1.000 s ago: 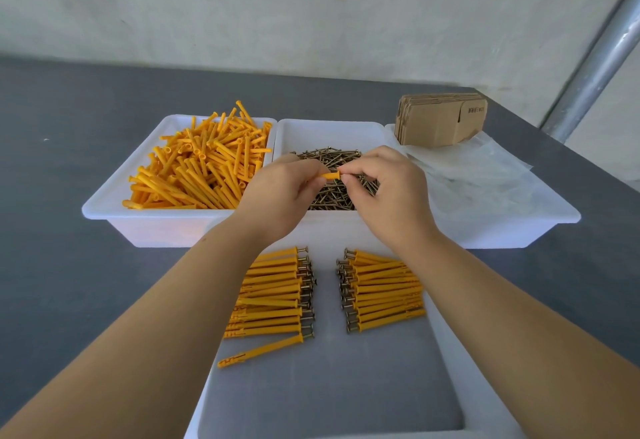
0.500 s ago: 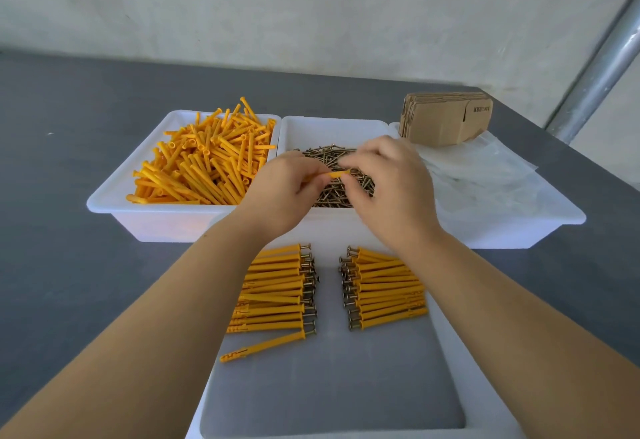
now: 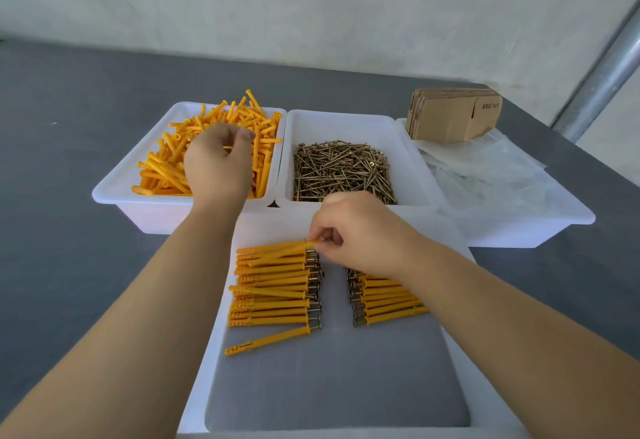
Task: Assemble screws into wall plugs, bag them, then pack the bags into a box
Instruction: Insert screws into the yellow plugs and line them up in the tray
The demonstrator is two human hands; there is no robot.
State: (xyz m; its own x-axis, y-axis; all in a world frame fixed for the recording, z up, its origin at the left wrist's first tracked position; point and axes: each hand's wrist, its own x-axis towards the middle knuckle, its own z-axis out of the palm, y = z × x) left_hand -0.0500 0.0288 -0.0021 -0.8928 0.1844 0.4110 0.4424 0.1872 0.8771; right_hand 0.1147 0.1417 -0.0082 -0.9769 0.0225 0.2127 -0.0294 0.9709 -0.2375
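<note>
My right hand (image 3: 360,230) pinches the screw end of an assembled orange plug (image 3: 280,252) and holds it over the top of the left row of assembled plugs (image 3: 273,286) in the near white tray (image 3: 221,327). A second row of assembled plugs (image 3: 388,300) lies to the right, partly under my right wrist. My left hand (image 3: 218,164) hovers over the bin of loose orange wall plugs (image 3: 166,168), fingers curled down into the pile; what they touch is hidden. The screws (image 3: 341,170) fill the middle bin.
A third white bin (image 3: 519,227) at the right holds clear plastic bags (image 3: 485,175), with a stack of flat cardboard boxes (image 3: 453,114) on its far corner. A metal pole (image 3: 602,71) rises at the right. The grey table (image 3: 69,230) surrounds the bins.
The hands, earlier together over the screw bin joining a plug and screw, have parted. My right hand came down to the left row with the assembled plug; my left moved to the plug bin.
</note>
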